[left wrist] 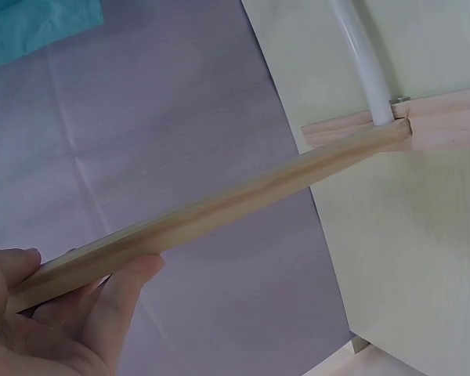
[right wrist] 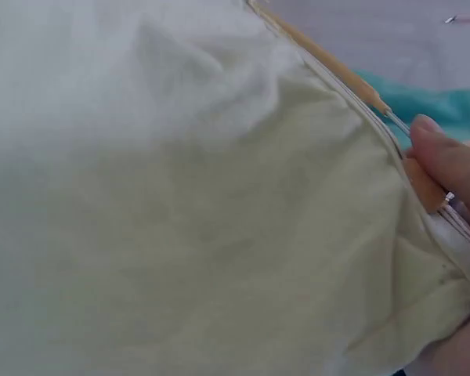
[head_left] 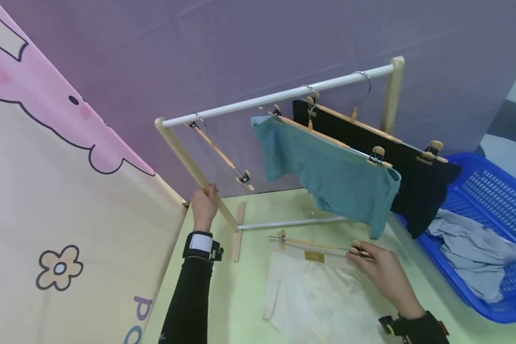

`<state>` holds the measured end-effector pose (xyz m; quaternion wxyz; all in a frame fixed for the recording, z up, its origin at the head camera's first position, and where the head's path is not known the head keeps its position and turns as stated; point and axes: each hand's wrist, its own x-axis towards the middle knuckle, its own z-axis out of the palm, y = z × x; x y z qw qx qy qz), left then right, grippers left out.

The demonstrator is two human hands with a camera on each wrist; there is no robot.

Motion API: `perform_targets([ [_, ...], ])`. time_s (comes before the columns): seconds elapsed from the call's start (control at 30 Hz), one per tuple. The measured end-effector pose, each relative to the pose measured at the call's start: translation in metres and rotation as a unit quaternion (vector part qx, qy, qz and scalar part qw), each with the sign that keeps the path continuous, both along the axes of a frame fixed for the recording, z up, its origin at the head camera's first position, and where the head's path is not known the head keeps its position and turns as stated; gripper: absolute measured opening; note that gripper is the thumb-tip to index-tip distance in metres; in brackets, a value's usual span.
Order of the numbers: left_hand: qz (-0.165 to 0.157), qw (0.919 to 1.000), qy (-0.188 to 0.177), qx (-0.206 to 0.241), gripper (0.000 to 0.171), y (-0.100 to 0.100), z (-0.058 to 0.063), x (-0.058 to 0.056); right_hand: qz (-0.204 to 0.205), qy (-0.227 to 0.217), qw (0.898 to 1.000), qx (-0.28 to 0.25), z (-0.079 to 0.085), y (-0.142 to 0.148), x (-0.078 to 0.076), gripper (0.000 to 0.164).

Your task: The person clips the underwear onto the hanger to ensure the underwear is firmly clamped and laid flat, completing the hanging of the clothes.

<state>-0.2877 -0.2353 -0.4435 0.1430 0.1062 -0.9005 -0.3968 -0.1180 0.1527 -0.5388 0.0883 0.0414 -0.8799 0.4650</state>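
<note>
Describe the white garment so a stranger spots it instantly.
Find the white-railed clothes rack. In front of it, the right hand grips a clip hanger holding the white garment. Unlike the teal garment and black garment hung there, it is off the rack, with a brown label.

A pale green tabletop (head_left: 249, 296) carries a clothes rack (head_left: 258, 101) and a blue basket (head_left: 494, 196).
</note>
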Motion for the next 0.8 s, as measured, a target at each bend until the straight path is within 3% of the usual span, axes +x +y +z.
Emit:
perform_targets([
  [0.07,0.003,1.0,-0.003,-0.003,0.043,0.0,0.0,-0.001,-0.017,0.057,0.998,0.011,0.01,-0.006,0.005,0.025],
  [0.17,0.002,1.0,-0.003,-0.005,0.043,0.001,0.0,0.0,-0.038,0.159,0.986,0.026,0.027,-0.013,0.01,0.022],
  [0.3,0.002,1.0,-0.002,0.001,0.044,0.001,0.001,0.001,-0.058,0.285,0.956,0.035,0.058,-0.016,0.012,0.03],
  [0.4,0.002,1.0,-0.002,0.004,0.043,0.002,0.0,0.0,-0.064,0.35,0.934,0.025,0.083,-0.019,0.01,0.028],
  [0.57,-0.003,1.0,-0.005,0.007,0.043,0.002,0.0,-0.002,-0.072,0.412,0.908,-0.002,0.117,-0.023,0.003,0.014],
  [0.8,0.001,0.9999,-0.01,0.013,0.042,0.001,0.0,-0.002,-0.111,0.461,0.881,-0.002,0.154,-0.028,-0.007,0.029],
])
